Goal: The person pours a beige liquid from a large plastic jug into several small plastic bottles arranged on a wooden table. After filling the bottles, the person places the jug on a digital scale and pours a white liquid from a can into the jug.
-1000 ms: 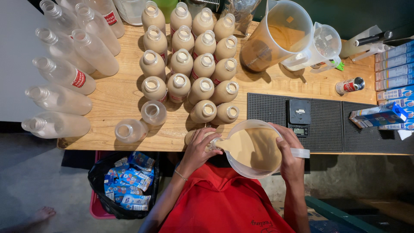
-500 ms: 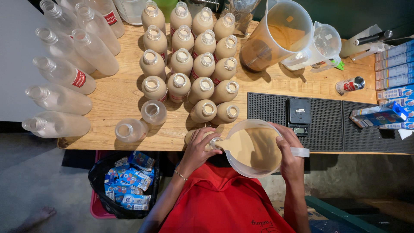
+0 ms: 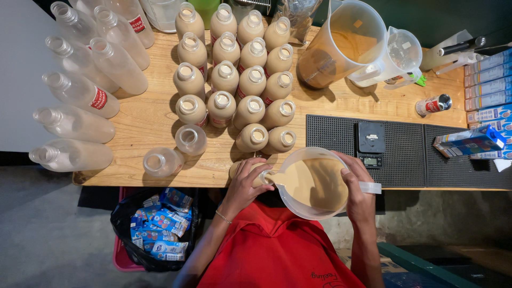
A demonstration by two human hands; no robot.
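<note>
Our left hand has its fingers curled tight around a small bottle at the near edge of the wooden table, mostly hidden under the grip. Our right hand is clamped on the handle of the clear pouring jug, tilted so its spout sits right over the bottle's mouth, the tan milky drink running toward it. Risky spot: the neck is narrow and the jug is well filled, so too steep a tilt could send the drink over our fingers and off the table edge. Just beyond stand the filled bottles, packed close; a jug swing could topple the nearest. Two empty bottles wait to the left, and the small scale sits near our right wrist.
</note>
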